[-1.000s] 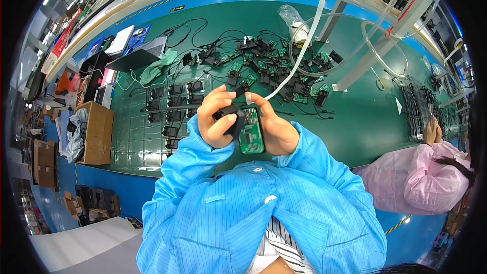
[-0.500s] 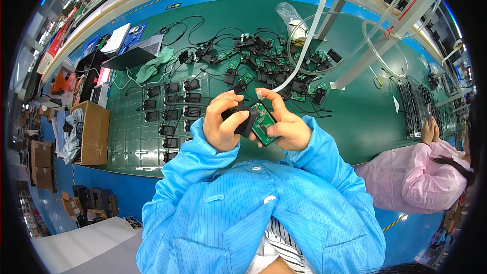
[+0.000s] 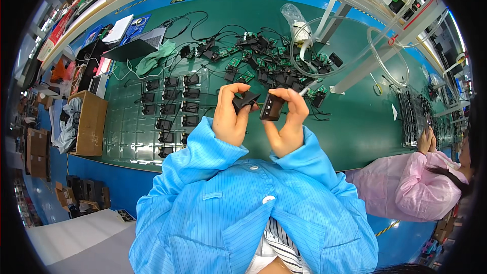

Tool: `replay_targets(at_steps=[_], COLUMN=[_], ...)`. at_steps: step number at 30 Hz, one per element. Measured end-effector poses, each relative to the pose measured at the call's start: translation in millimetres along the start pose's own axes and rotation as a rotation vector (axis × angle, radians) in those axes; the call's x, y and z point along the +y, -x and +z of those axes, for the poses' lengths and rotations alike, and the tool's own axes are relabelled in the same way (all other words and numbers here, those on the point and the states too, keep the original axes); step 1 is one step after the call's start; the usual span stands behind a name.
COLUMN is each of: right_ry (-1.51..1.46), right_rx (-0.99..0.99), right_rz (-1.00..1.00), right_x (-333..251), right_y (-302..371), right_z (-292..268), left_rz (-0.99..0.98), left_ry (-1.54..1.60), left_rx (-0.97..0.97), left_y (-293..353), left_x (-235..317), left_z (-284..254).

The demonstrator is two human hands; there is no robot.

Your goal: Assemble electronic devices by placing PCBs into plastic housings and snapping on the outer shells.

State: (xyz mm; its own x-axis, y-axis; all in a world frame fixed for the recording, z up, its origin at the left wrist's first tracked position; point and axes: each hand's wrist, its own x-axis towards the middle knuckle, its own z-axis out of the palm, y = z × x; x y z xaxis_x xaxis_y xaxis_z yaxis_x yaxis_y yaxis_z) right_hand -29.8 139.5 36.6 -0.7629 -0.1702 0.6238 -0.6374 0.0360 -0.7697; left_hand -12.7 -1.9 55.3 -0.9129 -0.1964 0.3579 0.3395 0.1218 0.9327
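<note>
My left hand pinches a small black plastic cover piece between thumb and fingers. My right hand grips a small black box-shaped casing, held upright a little to the right of the cover. Both hands hover close together above the green mat, and the two black parts nearly touch. A thin cable runs from the casing toward the pile of parts behind. My blue striped sleeves come up from the lower edge.
A heap of black casings, green circuit boards and cables lies behind the hands. Finished black units sit in rows on a clear tray at left. A cardboard box, clear hoses, and a person in pink at right.
The green circuit board that showed in my right hand is now out of sight, with only the black casing visible. My left hand has brought the black cover up beside it.
</note>
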Motion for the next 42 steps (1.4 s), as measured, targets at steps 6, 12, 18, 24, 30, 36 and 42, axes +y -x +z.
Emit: replay_targets(at_steps=[6,12,18,24,30,36,42], right_ry=[0.17,0.126,0.149,0.119,-0.114,0.286,0.319], right_rx=[0.067,0.075,-0.166,-0.249,-0.123,-0.208,-0.261], right_rz=[-0.227,-0.265,-0.405,-0.179,-0.155,-0.615,-0.687], right_x=[-5,0,-5,6,-6,-5,0], right_y=[9,18,12,18,2,-14,-14], right_z=[7,4,-11,-15,-11,-28,-30], left_rz=[0.24,0.248,0.167,0.076,0.294,0.368,0.389], left_ry=[-0.27,-0.162,-0.056,-0.013,-0.327,-0.366,-0.329], left_rx=[-0.031,-0.065,-0.036,0.007,0.038,0.024,0.004], left_y=[-7,-6,-4,0,-8,-4,-5], left_x=[-10,-13,-11,-6,-3,-1,-9], left_z=[-3,-3,-3,5,2,0,-1])
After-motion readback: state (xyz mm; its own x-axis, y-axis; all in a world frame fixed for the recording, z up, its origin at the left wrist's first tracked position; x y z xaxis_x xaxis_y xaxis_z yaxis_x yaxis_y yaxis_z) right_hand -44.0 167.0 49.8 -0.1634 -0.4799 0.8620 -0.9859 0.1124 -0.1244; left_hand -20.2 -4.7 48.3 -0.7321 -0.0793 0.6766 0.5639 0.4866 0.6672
